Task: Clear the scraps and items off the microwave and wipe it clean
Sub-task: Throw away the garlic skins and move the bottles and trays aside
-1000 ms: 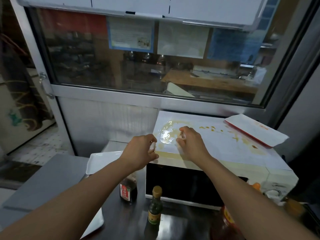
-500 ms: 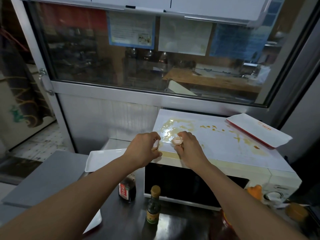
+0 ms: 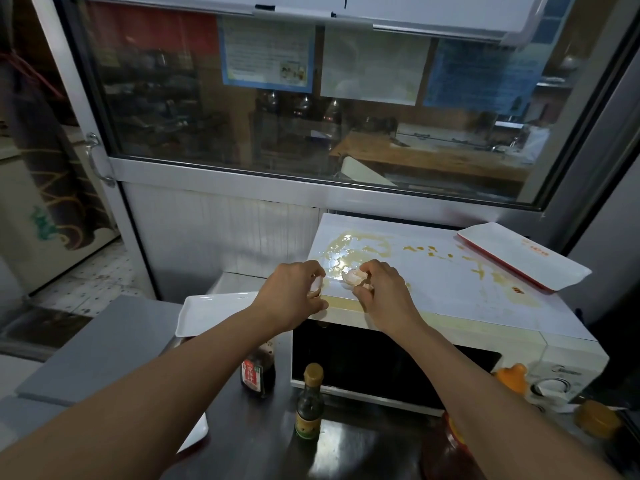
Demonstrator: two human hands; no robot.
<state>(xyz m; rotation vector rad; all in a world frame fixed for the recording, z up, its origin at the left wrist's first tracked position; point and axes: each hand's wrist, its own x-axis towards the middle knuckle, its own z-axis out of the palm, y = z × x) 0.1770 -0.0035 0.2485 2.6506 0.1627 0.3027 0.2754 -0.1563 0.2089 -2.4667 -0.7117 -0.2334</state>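
The microwave [image 3: 450,337] stands on a dark counter [image 3: 242,445] below a wide window [image 3: 311,109], and its white top is smeared with yellowish egg spill [image 3: 349,252] near the front left corner and dotted with orange-brown spots further right. Over that front left corner the person's right hand [image 3: 381,292] curls its fingers round a pale piece of eggshell [image 3: 351,277], held just above the wet patch. The left hand [image 3: 294,294] hovers at the microwave's left edge, fingers curled round another pale scrap [image 3: 316,285]. A red-rimmed white tray [image 3: 519,261] lies on the microwave's back right corner, overhanging it. Left of the microwave sits a white tray [image 3: 207,311]. In front of the microwave door stand two dark sauce bottles [image 3: 308,403].
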